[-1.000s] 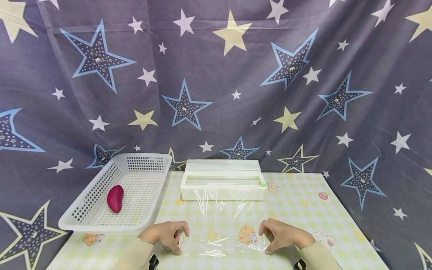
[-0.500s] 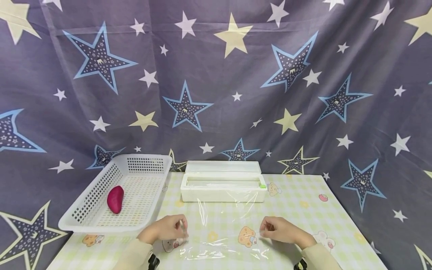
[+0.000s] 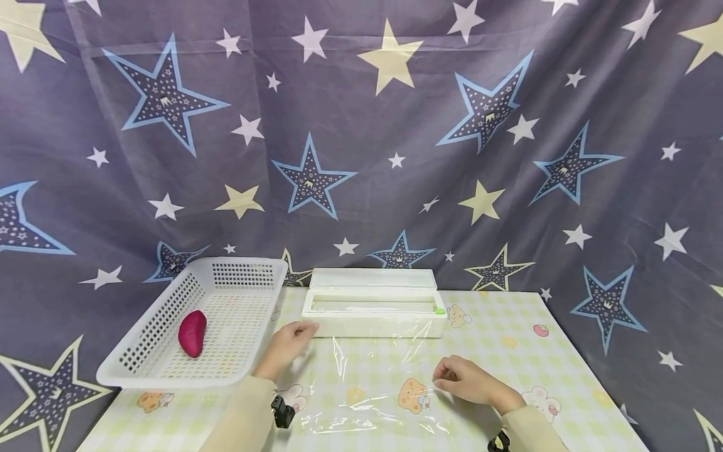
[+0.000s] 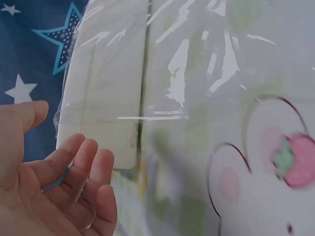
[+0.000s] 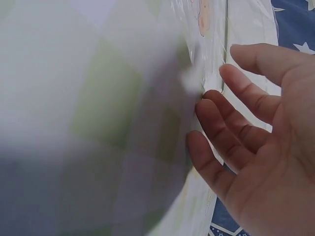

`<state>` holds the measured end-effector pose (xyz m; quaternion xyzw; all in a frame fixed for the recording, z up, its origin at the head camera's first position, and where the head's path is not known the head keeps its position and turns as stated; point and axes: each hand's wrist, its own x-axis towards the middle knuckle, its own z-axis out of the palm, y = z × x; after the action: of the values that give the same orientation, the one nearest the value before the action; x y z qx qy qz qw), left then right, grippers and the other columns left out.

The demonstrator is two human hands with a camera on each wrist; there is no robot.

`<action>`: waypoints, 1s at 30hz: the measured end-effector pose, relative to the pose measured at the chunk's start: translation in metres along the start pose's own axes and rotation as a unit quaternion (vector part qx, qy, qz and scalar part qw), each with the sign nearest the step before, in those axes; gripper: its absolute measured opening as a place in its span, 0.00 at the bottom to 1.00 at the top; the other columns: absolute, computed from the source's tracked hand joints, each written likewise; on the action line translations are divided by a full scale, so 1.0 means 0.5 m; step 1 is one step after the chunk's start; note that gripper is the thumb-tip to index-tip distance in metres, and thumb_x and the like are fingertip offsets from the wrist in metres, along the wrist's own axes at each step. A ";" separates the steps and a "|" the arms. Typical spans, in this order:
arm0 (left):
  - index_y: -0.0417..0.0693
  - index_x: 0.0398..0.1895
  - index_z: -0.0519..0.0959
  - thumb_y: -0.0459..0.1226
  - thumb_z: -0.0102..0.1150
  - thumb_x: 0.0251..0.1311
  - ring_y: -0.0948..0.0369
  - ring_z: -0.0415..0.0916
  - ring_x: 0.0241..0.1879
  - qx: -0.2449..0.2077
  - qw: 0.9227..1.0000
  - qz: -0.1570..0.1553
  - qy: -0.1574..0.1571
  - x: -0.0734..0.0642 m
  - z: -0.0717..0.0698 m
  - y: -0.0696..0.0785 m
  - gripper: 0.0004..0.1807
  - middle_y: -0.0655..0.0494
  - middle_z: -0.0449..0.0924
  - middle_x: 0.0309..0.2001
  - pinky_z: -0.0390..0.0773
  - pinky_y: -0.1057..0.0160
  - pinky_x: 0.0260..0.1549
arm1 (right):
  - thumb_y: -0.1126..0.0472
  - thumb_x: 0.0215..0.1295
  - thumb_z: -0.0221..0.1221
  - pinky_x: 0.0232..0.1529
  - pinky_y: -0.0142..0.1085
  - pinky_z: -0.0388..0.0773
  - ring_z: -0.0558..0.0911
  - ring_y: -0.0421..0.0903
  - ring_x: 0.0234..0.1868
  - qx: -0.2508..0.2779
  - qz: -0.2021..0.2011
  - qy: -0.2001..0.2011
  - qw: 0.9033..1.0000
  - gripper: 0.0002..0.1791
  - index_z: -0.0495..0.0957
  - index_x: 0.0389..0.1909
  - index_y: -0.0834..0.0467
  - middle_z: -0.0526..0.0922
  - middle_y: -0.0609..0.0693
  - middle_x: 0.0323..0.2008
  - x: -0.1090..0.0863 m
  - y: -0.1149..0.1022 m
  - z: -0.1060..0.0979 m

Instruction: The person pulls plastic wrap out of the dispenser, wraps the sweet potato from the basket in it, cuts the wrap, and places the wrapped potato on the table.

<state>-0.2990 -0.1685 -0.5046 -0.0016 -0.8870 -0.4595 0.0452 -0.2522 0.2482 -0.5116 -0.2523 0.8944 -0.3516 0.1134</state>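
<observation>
A white cling film box [image 3: 330, 328] stands at the back of the table with its lid [image 3: 373, 277] raised. From it a clear sheet of cling film [image 3: 361, 419] stretches forward over the tablecloth. My left hand [image 3: 288, 346] is at the box's left front corner. In the left wrist view the fingers [image 4: 102, 167] are loosely bent, thumb apart, beside the film-covered box end. My right hand [image 3: 469, 381] hovers at the right side of the sheet. Its fingers [image 5: 211, 120] are loosely curled in the right wrist view, thumb apart, nothing between them.
At the left stands a white perforated basket [image 3: 186, 382] holding a magenta, sweet-potato-shaped object [image 3: 192, 334]. A green slider [image 3: 440, 311] sits at the box's right end. A checked cloth [image 3: 508, 358] covers the table, and a starry curtain [image 3: 361, 125] hangs behind.
My left hand has left the near left part of the film and moved forward to the box's left corner. My right hand has risen slightly from the film's right edge. The near film edge lies flatter.
</observation>
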 end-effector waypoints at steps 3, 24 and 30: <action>0.38 0.56 0.82 0.52 0.57 0.70 0.48 0.82 0.45 -0.006 1.000 -0.006 -0.001 0.011 0.000 0.003 0.27 0.43 0.85 0.48 0.75 0.43 0.55 | 0.55 0.71 0.60 0.37 0.34 0.74 0.74 0.39 0.36 -0.004 0.002 0.001 1.000 0.06 0.78 0.41 0.54 0.75 0.45 0.37 0.000 0.000 0.000; 0.37 0.35 0.82 0.36 0.56 0.68 0.58 0.81 0.33 -0.089 0.996 0.003 -0.008 0.009 0.003 0.017 0.10 0.53 0.84 0.32 0.82 0.59 0.40 | 0.56 0.70 0.61 0.37 0.33 0.73 0.72 0.39 0.36 -0.013 -0.010 0.003 1.000 0.06 0.78 0.40 0.55 0.73 0.46 0.37 0.000 0.003 0.005; 0.38 0.40 0.81 0.39 0.54 0.72 0.58 0.81 0.33 -0.058 0.997 -0.017 -0.045 -0.002 0.001 -0.004 0.12 0.55 0.83 0.32 0.81 0.56 0.41 | 0.56 0.63 0.68 0.39 0.34 0.73 0.72 0.42 0.37 -0.029 -0.019 0.008 0.999 0.10 0.78 0.40 0.55 0.72 0.48 0.37 0.000 0.006 0.010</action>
<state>-0.2982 -0.1692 -0.5067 -0.0098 -0.8596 -0.5108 -0.0033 -0.2516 0.2472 -0.5172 -0.2696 0.9002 -0.3293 0.0924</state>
